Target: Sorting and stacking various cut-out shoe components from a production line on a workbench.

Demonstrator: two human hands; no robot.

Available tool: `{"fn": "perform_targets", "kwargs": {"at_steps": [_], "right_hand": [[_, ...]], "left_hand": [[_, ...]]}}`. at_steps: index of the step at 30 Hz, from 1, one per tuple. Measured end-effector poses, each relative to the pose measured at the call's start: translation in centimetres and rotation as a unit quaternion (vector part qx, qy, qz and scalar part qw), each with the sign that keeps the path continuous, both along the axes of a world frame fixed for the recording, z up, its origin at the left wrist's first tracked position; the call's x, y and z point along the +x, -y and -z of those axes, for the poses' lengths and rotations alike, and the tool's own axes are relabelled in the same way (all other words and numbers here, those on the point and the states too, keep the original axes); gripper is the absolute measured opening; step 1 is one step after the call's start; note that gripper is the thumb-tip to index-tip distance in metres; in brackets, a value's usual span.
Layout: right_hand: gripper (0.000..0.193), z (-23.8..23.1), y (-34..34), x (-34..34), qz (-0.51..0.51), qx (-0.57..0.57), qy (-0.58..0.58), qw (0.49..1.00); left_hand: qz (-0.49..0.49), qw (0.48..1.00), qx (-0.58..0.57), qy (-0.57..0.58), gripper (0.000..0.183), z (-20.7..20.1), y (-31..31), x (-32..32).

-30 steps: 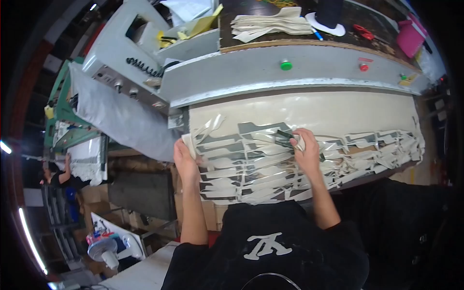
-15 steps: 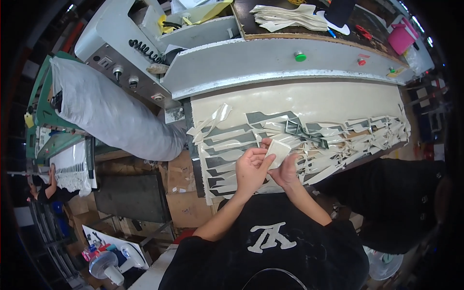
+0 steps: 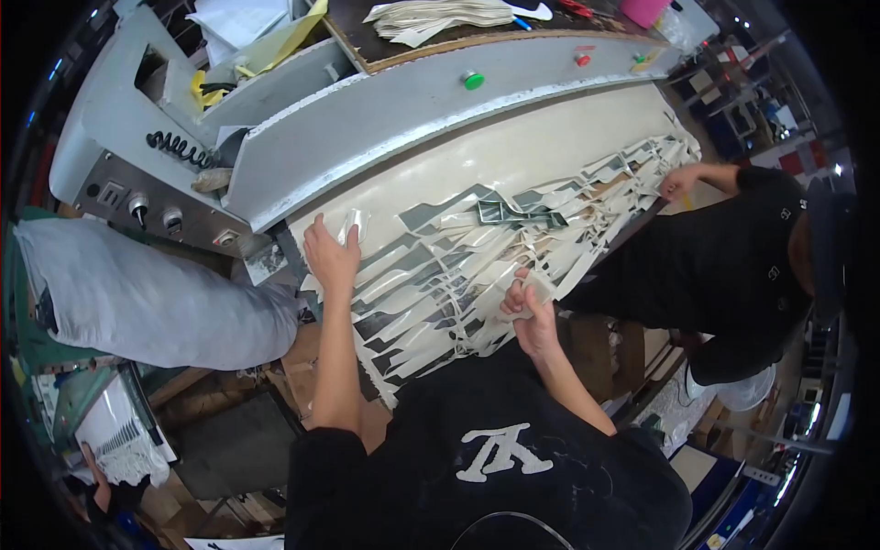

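My left hand [image 3: 330,255] is at the left end of a cream sheet [image 3: 440,165], with its fingers apart and the thumb beside a loose glossy strip [image 3: 352,225]. In my right hand [image 3: 532,313], fingers curl round a small flat cream cut piece [image 3: 543,286]; whether it is one layer or a thin stack I cannot tell. The right hand hovers over the near edge of the cut-up part of the sheet, where narrow cream strips of waste [image 3: 431,293] lie with dark gaps between them. A dark green cutting die [image 3: 518,214] rests on these strips.
A grey machine beam [image 3: 403,101] with a green button [image 3: 473,81] runs along the back. At the left stand a control box [image 3: 137,197] and a large grey wrapped roll [image 3: 156,293]. A co-worker's hand [image 3: 679,181] touches the strips' right end. Stacked cream pieces [image 3: 440,18] lie behind the beam.
My left hand has let go of the cream piece and moved left to the sheet's end. The right hand keeps the piece. The view has turned right, bringing in the co-worker's hand.
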State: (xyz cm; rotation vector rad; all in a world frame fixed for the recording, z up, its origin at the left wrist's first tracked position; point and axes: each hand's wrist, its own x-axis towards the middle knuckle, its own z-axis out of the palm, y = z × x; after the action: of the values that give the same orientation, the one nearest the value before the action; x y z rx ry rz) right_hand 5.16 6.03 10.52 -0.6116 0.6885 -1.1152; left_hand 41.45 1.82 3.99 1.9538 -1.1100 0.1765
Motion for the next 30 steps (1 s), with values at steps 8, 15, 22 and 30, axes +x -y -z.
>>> {"fn": "perform_targets", "kwargs": {"at_steps": [8, 15, 22, 30], "right_hand": [[0.025, -0.8, 0.0, 1.5, -0.044, -0.01, -0.172, 0.984], [0.022, 0.3, 3.6, -1.1, -0.062, 0.016, -0.146, 0.987], [0.021, 1.3, 6.6, -4.0, -0.119, -0.001, -0.088, 0.989], [0.039, 0.5, 10.4, -5.8, -0.141, -0.079, -0.08, 0.984]], "left_hand": [[0.012, 0.927, 0.362, -0.1, 0.05, 2.3, 3.2, 0.8], [-0.048, 0.955, 0.29, -0.044, 0.051, 2.3, 4.0, -1.8], [-0.016, 0.953, 0.288, -0.093, 0.049, 2.1, 2.2, -1.1], [0.216, 0.859, 0.046, -0.462, 0.022, -8.4, -1.1, -18.0]]}}
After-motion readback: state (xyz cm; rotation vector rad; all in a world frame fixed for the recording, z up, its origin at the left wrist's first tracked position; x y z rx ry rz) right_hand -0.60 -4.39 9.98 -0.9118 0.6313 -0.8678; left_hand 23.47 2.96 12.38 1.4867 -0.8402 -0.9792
